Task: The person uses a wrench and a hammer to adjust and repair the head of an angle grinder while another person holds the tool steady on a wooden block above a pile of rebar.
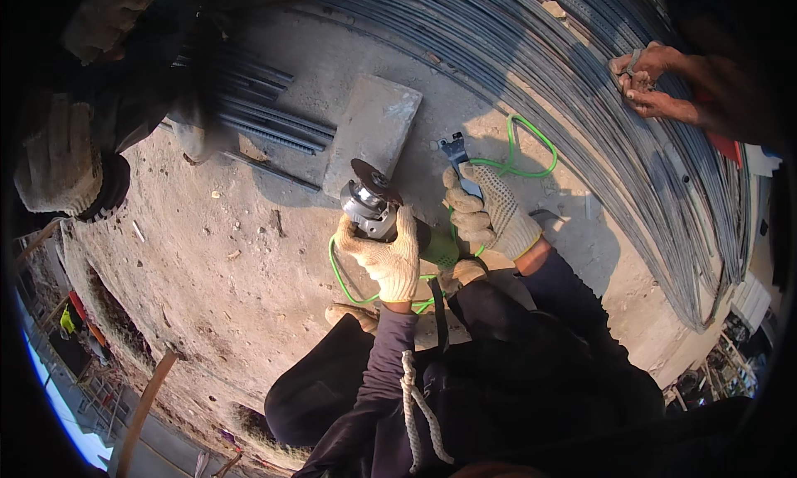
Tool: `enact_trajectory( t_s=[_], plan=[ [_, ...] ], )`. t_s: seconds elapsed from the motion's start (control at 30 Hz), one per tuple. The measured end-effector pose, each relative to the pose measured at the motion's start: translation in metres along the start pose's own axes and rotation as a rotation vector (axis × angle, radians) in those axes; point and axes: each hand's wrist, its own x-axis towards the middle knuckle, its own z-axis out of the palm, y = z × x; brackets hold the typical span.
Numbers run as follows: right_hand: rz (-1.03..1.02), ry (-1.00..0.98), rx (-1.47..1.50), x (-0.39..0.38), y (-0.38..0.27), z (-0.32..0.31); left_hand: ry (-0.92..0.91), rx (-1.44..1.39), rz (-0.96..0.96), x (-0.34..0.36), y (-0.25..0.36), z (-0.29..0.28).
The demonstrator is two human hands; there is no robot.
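Observation:
My left hand, in a cream knitted glove, is closed around the silver gear head of an angle grinder. The grinder's dark cutting disc faces up and away from me, and its green body runs back toward my knees. In a dotted cream glove, my right hand grips a dark blue tool with a small metal head; its exact kind I cannot make out. A bright green cord loops on the ground beyond that hand and also passes beneath the grinder.
A concrete block lies just beyond the grinder, next to short cut rebar pieces. Long rebar curves along the far right. Another person's bare hands are above it. At far left is someone's gloved hand.

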Motion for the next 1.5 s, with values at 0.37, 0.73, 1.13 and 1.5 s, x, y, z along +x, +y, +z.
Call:
enact_trajectory(
  t_s=[0.37, 0.73, 1.13, 1.5],
  plan=[
    [-0.096, -0.314, -0.107, -0.031, 0.007, 0.01, 0.05, 0.026, 0.109, 0.0, -0.011, 0.005],
    [-0.582, 0.483, -0.729, -0.007, 0.016, -0.101, -0.191, -0.113, -0.118, -0.052, -0.047, 0.023],
    [-0.615, 0.473, -0.824, -0.012, 0.021, -0.105, -0.333, -0.432, -0.131, -0.046, -0.051, 0.019],
    [-0.773, 0.185, -0.611, -0.045, -0.001, -0.055, -0.386, -0.675, -0.284, -0.034, -0.051, 0.021]
  ],
)
